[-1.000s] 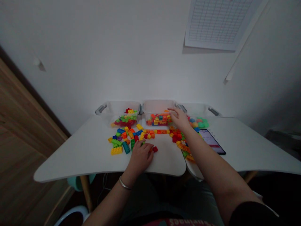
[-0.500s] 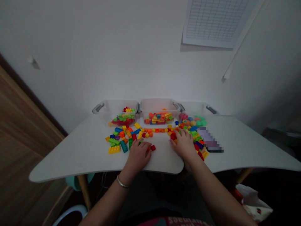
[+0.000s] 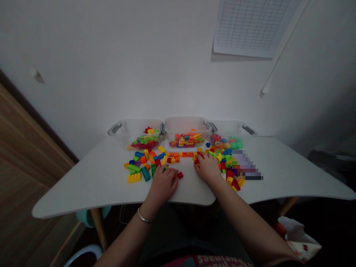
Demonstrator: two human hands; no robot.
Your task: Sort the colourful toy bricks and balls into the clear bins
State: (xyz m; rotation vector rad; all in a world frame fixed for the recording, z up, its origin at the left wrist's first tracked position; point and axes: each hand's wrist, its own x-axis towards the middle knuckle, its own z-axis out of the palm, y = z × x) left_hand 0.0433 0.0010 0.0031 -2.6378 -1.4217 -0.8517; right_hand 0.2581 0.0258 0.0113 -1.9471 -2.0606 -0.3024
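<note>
A gridded paper chart [image 3: 251,27] is mounted on the white wall [image 3: 111,66], and a wood-grain panel [image 3: 25,174] is fitted along the left side. A white table [image 3: 83,189] is supported on wooden legs [image 3: 98,228], and dim, even lighting is provided.

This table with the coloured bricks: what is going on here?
A person has both bare hands on a white table among loose plastic toy bricks. The left hand rests beside a red brick; the right hand has its fingertips at a long row of bricks. Behind them stand three clear plastic bins, the middle one holding bricks, the right one coloured balls.
</note>
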